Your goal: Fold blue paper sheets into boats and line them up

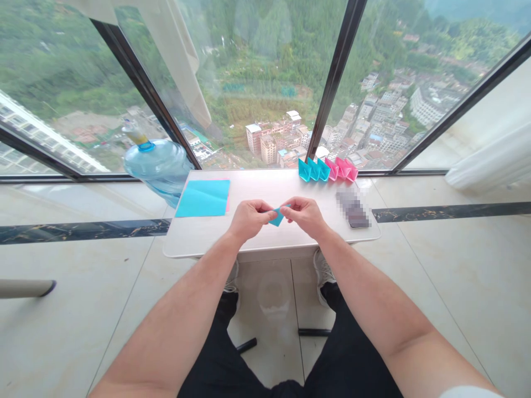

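Between my two hands, just above the white table [257,243], is a small piece of folded blue paper [277,218]. My left hand [251,219] pinches its left side between thumb and fingers. On the other side, my right hand [305,214] grips the upper right part the same way. The paper's lower corner points down toward the table; its back is hidden by my fingers. Several folded blue paper boats [314,170] stand in a row at the back right, followed by pink paper boats [341,169].
Blue paper sheets [202,198] lie at the table's left, with a pink edge showing underneath. A phone, partly pixelated [357,215], rests at the right. Beyond the left corner stands a large water bottle [160,163] by the window. White curtain [493,143] hangs at right.
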### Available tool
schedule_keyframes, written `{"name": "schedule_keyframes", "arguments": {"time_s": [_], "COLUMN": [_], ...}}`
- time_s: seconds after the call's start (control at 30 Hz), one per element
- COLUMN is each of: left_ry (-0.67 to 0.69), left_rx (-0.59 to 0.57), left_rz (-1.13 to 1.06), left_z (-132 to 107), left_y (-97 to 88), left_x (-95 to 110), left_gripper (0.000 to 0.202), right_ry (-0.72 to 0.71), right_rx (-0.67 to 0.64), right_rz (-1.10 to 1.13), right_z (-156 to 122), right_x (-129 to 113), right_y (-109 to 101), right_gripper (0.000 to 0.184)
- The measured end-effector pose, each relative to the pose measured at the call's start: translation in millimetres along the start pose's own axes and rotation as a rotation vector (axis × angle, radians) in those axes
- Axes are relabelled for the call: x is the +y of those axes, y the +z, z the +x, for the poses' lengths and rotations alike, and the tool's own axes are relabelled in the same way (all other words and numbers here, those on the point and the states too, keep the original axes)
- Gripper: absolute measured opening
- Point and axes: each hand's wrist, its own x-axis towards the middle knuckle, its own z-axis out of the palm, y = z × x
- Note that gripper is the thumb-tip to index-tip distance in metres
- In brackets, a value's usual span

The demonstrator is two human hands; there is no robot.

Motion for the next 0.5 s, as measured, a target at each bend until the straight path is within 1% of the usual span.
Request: {"name": "schedule_keyframes", "arguments": {"time_s": [0.07,0.2,0.37,0.5], "left_ry": [0.000,0.021,0.018,0.042], "left_rx": [-0.008,0.003,0.015,0.039], "left_rz": [0.007,-0.008,-0.052,-0.029], "left_z": [-0.5,-2.3,-2.8,-1.3], "left_y": [1.3,4.0,4.0,3.5], "left_x": [0.7,5.0,6.1,3.3], "left_gripper": [0.025,0.027,0.027,0.024], "right_ry": [-0.003,-0.057,-0.063,-0.068], "right_rx": [0.007,0.063,0.084,0.078], "right_rz": [-0.022,-0.016,0.002,-0.033], "right_z": [0.2,1.7,3.4,2.7], "right_x": [1.8,6.3,8.7,5.6], "right_y": [1.1,0.1,-2.4,-1.3], "right_gripper": [0.031,0.025,0.026,0.027]}}
